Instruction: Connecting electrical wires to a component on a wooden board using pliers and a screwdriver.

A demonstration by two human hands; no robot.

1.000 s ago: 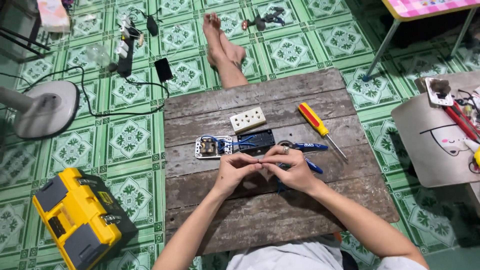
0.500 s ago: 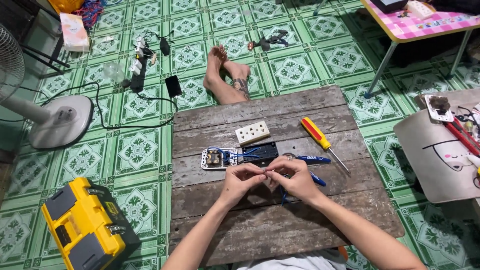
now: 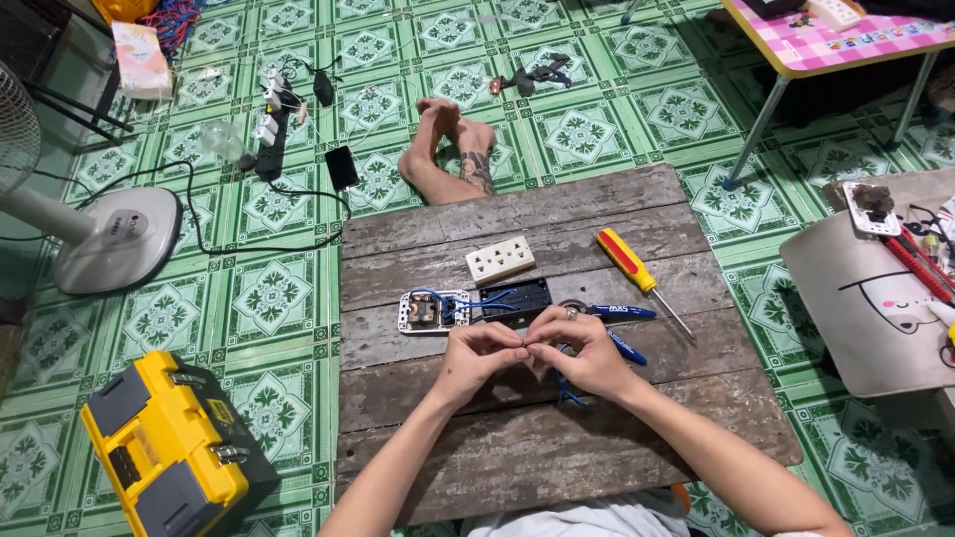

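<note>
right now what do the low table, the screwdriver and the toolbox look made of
Low table: rough, weathered wood, with grey planks, visible grain and gaps. Screwdriver: likely a glossy plastic handle in red and yellow, with a thin shaft that looks like bare metal. Toolbox: seemingly moulded plastic, yellow with dark grey panels and a matte finish.

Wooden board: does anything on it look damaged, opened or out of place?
Yes. On the wooden board, an electrical outlet unit lies opened, blue wires showing; its white faceplate lies apart. The left hand and right hand meet fingertips below it. What they pinch is too small to tell.
</note>
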